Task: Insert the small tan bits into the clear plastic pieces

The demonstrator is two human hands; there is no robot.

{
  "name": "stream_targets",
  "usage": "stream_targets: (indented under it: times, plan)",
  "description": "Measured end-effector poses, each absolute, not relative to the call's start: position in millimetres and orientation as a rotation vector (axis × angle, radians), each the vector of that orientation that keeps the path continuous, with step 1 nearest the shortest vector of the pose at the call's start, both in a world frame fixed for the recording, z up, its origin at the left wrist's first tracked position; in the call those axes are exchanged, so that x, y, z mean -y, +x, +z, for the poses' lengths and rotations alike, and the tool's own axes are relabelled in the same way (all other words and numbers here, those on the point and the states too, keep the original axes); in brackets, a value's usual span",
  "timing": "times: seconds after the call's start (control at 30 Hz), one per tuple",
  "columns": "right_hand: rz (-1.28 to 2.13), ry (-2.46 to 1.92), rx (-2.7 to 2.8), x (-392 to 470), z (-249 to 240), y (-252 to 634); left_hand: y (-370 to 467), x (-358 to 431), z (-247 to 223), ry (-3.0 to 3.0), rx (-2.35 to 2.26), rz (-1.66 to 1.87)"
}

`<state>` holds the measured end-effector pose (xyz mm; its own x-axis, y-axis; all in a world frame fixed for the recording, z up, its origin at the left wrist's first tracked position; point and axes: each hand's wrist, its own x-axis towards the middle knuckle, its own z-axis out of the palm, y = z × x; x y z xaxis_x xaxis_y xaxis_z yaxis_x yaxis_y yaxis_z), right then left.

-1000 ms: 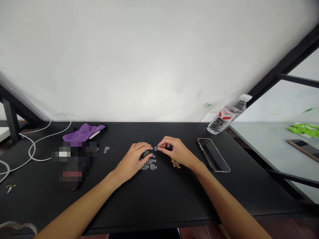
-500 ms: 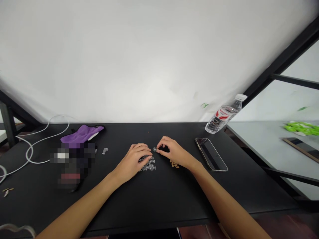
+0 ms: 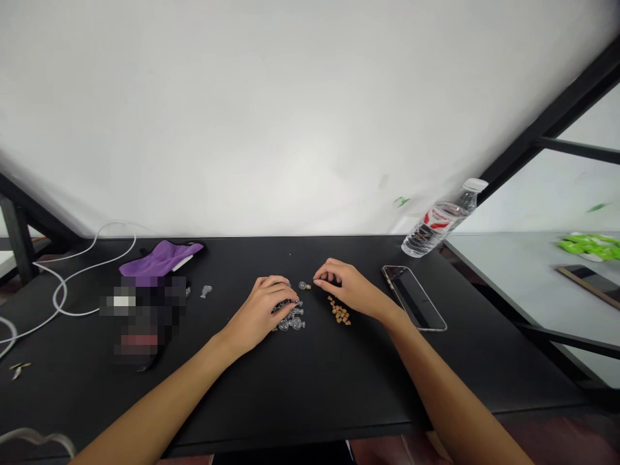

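My left hand (image 3: 264, 310) curves over a pile of small clear glass bottles (image 3: 292, 324), its thumb and fingers apart and partly hiding them. Just right of its fingertips, a single round glass bottle (image 3: 303, 285) lies on its side with a cork in its neck. Beside that cork is my right hand (image 3: 351, 287), its fingers loosely bent and apart from the bottle, with nothing visible in them. Below the right hand lies a heap of little tan corks (image 3: 340, 314).
A phone (image 3: 414, 298) and a leaning water bottle (image 3: 440, 219) are on the right. On the left lie a purple cloth item (image 3: 162, 259), a blurred dark object (image 3: 145, 323), a small clear piece (image 3: 206, 291) and a white cable (image 3: 61, 294). A white wall (image 3: 290, 129) rises behind the black table (image 3: 290, 394).
My right hand has let go of the corked glass bottle and drawn back to the right, uncovering more of the corks. My left hand has stayed over the pile.
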<state>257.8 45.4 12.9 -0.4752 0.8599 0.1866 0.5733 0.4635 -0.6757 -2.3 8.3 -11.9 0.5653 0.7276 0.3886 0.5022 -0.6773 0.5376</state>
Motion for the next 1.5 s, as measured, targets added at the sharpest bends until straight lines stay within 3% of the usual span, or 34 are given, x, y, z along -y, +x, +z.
stream_targets:
  times: [0.37, 0.67, 1.33, 1.5]
  plan:
    - [0.907, -1.287, 2.287, -49.6, 26.0, 284.8, 1.0, -6.4, -9.2, 2.443, -1.02, 0.863]
    - [0.933, -1.238, 2.409, -47.2, 26.7, 281.2, 2.6, -2.0, -8.4, 2.335, -1.012, 1.125]
    - [0.718, -1.14, 2.068, -46.1, 18.2, 260.1, 3.4, -1.1, -0.8, 2.183, -1.06, 1.306]
    - [0.871, -1.056, 2.01, -37.5, 18.4, 245.2, 3.0, -2.5, 1.0, 2.129, -1.114, 1.349]
